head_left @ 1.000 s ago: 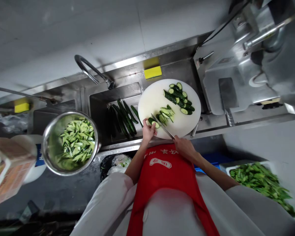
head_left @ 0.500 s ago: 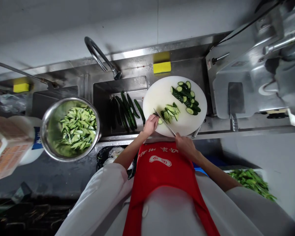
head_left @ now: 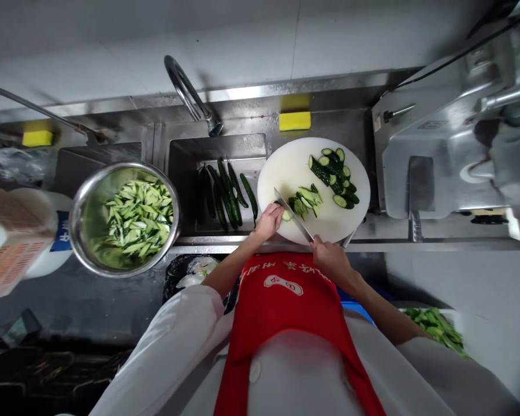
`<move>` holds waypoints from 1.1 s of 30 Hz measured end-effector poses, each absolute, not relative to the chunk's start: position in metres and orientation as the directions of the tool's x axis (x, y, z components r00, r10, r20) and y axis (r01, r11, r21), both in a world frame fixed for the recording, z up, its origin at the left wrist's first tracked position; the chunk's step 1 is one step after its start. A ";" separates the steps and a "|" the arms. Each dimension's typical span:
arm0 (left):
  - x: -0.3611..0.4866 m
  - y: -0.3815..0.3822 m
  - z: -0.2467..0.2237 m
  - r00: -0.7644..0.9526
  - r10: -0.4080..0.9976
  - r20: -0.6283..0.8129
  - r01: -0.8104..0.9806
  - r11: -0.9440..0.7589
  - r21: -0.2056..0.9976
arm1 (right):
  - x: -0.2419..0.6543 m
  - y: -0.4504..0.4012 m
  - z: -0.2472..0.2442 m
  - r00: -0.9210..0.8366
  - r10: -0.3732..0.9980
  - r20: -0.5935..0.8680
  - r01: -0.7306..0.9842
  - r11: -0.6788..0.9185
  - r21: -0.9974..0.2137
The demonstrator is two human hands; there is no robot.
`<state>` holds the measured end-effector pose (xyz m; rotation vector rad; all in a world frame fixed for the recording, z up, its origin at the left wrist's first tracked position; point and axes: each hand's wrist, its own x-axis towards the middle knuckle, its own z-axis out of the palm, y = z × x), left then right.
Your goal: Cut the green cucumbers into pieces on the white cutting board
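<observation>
My right hand (head_left: 330, 258) is closed round the handle of a kitchen knife (head_left: 298, 222), whose blade slants across the near left part of a round white cutting board (head_left: 281, 162). Just left of the blade, the curled fingers of my left hand (head_left: 269, 222) press on a cucumber piece (head_left: 286, 215), partly hidden under them. On the blade's other side lies a small heap of cut cucumber slices (head_left: 305, 201). Farther right on the board is a pile of thick, slant-cut cucumber chunks (head_left: 334, 176).
Several whole cucumbers (head_left: 227, 196) lie in the sink (head_left: 216, 144) under a curved tap (head_left: 186, 86). Left of it stands a steel bowl (head_left: 86, 231) of cut cucumber. A yellow sponge (head_left: 294, 121) sits behind the board; a cleaver (head_left: 420, 185) lies at right.
The view has tilted and shifted slightly, so the board and sink appear a little farther right. Both hands and the knife stay at the near left part of the board.
</observation>
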<state>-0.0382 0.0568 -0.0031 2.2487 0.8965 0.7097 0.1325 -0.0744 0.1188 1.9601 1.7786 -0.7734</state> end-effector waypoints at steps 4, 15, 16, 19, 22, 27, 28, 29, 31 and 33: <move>-0.038 0.056 -0.004 0.622 0.743 0.246 0.406 -0.575 0.710 | 0.130 -0.070 0.120 0.054 0.761 -0.647 0.989 -0.132 -0.072; -0.051 0.056 -0.011 0.614 0.739 0.278 0.349 -0.570 0.744 | 0.123 -0.059 0.111 0.075 0.753 -0.654 0.985 -0.158 -0.070; -0.052 0.057 -0.011 0.616 0.735 0.283 0.354 -0.579 0.734 | 0.123 -0.060 0.112 0.071 0.760 -0.646 0.986 -0.150 -0.068; -0.051 0.058 -0.011 0.631 0.723 0.281 0.365 -0.597 0.714 | 0.124 -0.065 0.115 0.066 0.785 -0.616 0.990 -0.127 -0.056; -0.050 0.059 -0.011 0.643 0.713 0.280 0.358 -0.603 0.713 | 0.122 -0.066 0.113 0.055 0.786 -0.616 0.993 -0.107 -0.048; -0.049 0.057 -0.013 0.630 0.728 0.268 0.363 -0.582 0.728 | 0.120 -0.064 0.113 0.064 0.782 -0.620 0.994 -0.104 -0.027; -0.049 0.057 -0.013 0.625 0.733 0.269 0.363 -0.578 0.731 | 0.120 -0.064 0.113 0.068 0.773 -0.630 0.994 -0.108 -0.025; -0.049 0.057 -0.014 0.621 0.736 0.269 0.363 -0.574 0.734 | 0.120 -0.064 0.114 0.070 0.766 -0.639 0.994 -0.109 -0.021; -0.049 0.056 -0.016 0.615 0.738 0.279 0.358 -0.577 0.734 | 0.120 -0.064 0.116 0.063 0.756 -0.651 0.995 -0.101 -0.021; -0.048 0.055 -0.018 0.604 0.740 0.295 0.352 -0.581 0.734 | 0.120 -0.065 0.116 0.053 0.766 -0.640 0.995 -0.093 -0.029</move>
